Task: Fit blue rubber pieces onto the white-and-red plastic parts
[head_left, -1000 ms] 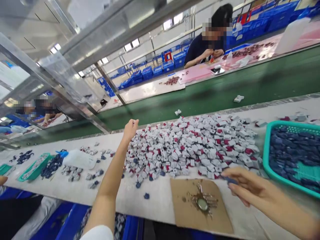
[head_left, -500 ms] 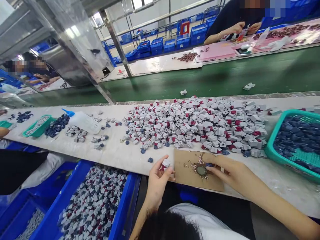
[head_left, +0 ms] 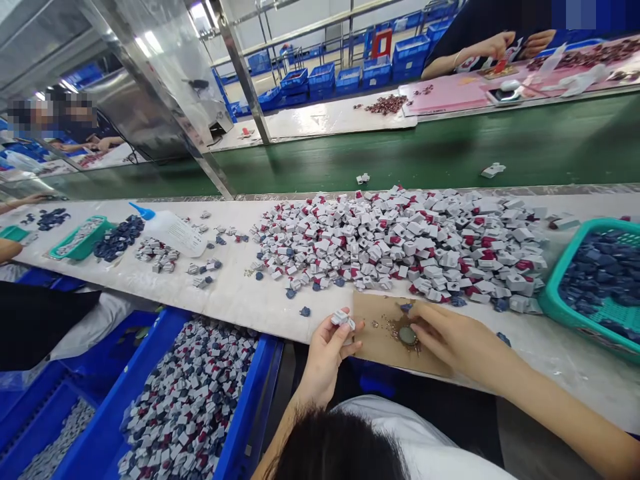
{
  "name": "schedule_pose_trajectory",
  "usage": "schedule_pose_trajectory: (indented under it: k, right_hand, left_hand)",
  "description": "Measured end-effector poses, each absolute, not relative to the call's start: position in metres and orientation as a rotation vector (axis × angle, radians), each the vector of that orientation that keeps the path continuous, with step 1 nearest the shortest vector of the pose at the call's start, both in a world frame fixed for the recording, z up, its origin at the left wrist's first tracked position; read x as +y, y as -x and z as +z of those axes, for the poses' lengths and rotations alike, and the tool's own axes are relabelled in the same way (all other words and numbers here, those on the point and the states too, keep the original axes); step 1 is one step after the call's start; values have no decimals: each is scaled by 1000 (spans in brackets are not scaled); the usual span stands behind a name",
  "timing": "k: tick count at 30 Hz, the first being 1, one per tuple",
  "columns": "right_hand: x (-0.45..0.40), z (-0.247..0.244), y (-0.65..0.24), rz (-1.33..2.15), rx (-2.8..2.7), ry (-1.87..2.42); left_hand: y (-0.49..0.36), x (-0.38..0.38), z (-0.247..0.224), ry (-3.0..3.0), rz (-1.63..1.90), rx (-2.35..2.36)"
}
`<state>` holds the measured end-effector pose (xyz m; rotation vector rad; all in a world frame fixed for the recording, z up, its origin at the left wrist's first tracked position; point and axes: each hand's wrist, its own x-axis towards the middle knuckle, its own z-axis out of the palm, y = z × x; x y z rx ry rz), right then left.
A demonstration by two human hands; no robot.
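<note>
1. There was your left hand (head_left: 325, 353), palm turned up at the near edge of the counter (head_left: 240, 303), thumb and fingers closed around a pale grey piece (head_left: 344, 319).
2. That piece sat up at the fingertips, just beside the left edge of a brown cardboard sheet (head_left: 367, 350).
3. Over to your right hand (head_left: 445, 333): it reached across the cardboard, fingers bent and partly drawn together, a navy piece (head_left: 406, 308) right at the tips. Whether they gripped it, you couldn't tell from this angle.
4. Just beside your right thumb lay a round greenish disc (head_left: 407, 335), with glossy brown streaks spreading around it over the cardboard.
5. Beyond both hands rose the big heap (head_left: 395, 247), grey and dark red pieces tumbled together, a few navy ones along its front edge.
6. Off to the right, a teal basket (head_left: 554, 300) held plenty more navy pieces.
7. Well to your left, a white bottle (head_left: 175, 233) with a blue nozzle leaned among small clusters of parts.
8. Below the counter, a blue bin (head_left: 245, 400) carried grey, red and navy pieces.
9. Across the green strip (head_left: 310, 160), a co-worker's hands (head_left: 495, 47) were busy above a pink surface (head_left: 450, 97).
</note>
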<state>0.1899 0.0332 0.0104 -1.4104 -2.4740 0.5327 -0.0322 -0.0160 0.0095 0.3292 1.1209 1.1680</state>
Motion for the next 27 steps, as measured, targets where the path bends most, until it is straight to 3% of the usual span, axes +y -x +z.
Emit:
schedule_pose_trajectory:
  k: [15,27]
  right_hand:
    - [81,3,-196,73,-2697,1614]
    - [95,26,-174,60,-2970,1540]
  left_hand:
    - [27,-15,-5,-367,1154,1214]
    - [27,-15,-6,-392,1157,1229]
